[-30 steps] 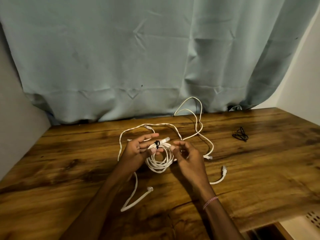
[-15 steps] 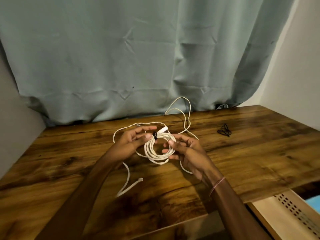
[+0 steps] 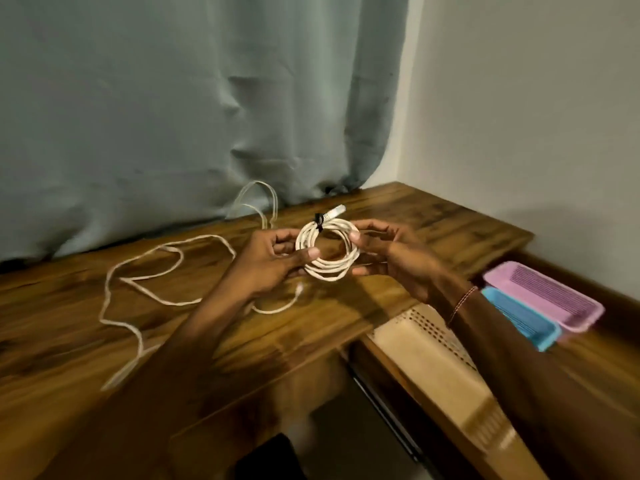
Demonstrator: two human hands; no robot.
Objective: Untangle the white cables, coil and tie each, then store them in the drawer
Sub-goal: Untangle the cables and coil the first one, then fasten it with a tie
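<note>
Since a moment ago the coiled cable has come up off the wood and swung rightward with both my hands, and my head has turned with it, so an open drawer now shows past the right end of the table; my left hand grips the coil's left side, thumb laid over the front of the loops and fingers behind; my right hand pinches the right side between thumb and fingertips, a thin thread bracelet on that wrist; the coil hangs in the air above the table's right part, a black tie wrapped round its top and a plug end sticking up past the tie; the loose cable sprawls untied on the table to my left, one loop rising against the grey-green curtain; in the drawer lie a beige perforated tray, a blue tray and a pink tray side by side (all smeared by motion blur).
</note>
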